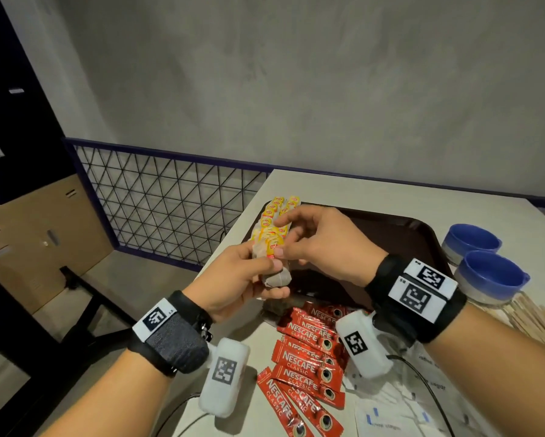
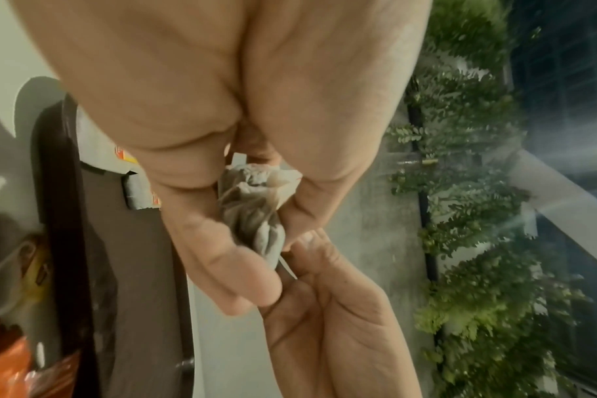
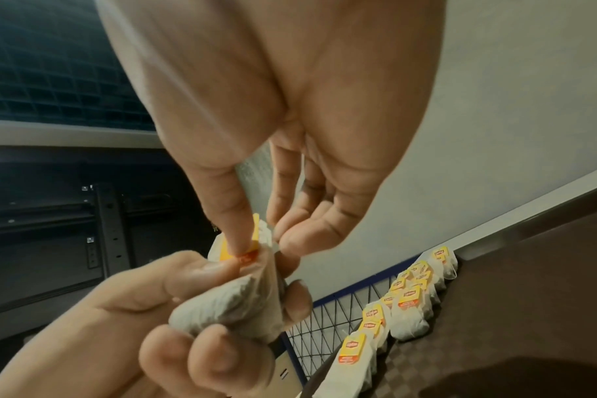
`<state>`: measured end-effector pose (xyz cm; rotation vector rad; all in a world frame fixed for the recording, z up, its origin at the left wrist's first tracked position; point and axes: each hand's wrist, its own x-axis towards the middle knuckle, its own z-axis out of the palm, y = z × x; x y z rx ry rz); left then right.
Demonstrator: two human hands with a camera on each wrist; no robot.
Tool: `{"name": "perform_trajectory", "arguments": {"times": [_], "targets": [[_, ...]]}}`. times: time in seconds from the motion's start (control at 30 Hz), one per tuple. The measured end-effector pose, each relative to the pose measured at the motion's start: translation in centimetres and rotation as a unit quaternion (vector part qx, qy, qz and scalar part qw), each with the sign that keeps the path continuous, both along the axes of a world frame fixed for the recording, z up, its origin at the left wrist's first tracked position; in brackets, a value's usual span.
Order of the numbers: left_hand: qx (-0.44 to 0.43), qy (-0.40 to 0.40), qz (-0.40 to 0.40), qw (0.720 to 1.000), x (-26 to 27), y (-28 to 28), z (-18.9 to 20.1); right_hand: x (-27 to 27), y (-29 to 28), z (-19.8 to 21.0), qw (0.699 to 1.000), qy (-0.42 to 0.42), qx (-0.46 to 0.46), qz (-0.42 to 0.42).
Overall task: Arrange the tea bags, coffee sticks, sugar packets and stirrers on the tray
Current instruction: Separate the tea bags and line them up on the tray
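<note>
**A:** What is being held at the centre of the head view?

**B:** A bunch of Lipton tea bags (image 1: 272,260). The left hand (image 1: 239,279) is gripping it, fingers curled round the grey pouches, probably so that the bunch is staying together while one bag is being taken off. The right hand (image 1: 321,244) is pinching a yellow tag (image 3: 246,249) at the top of the bunch between thumb and fingertip.

**A:** Why above the tray?

**B:** The hands are hovering over the upper left part of the brown tray (image 1: 400,234), where a row of tea bags (image 3: 409,304) is already lying along its rim, each overlapping the next with its tag showing. Holding the bunch there is likely keeping the reach to the row short.

**A:** And the other supplies?

**B:** The Nescafé coffee sticks (image 1: 309,367) are lying in a loose heap on the table (image 1: 359,190), below the tray in the frame. The white sugar packets (image 1: 390,414) are sitting at lower right, and the wooden stirrers (image 1: 535,320) at the right edge, beside two blue-lidded jars (image 1: 482,263). None of these is on the tray yet, so the task is judged to be at an early stage.
</note>
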<state>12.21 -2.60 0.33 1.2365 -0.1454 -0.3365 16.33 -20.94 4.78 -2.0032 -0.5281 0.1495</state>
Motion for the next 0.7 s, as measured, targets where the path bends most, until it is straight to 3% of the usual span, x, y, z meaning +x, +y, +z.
{"name": "perform_trajectory", "arguments": {"times": [0.2,0.43,0.7], "targets": [[-0.003,0.003,0.055,0.998,1.8,0.9,-0.9,1.7,0.1,-0.3,0.999,-0.029,0.003,-0.026],[0.003,-0.007,0.021,1.0,2.9,1.5,-2.5,2.5,0.6,-0.5,0.996,-0.046,-0.066,0.024],[-0.049,0.035,0.012,0.998,3.2,2.0,-3.5,3.1,0.6,-1.4,0.999,-0.005,-0.04,0.005]]}}
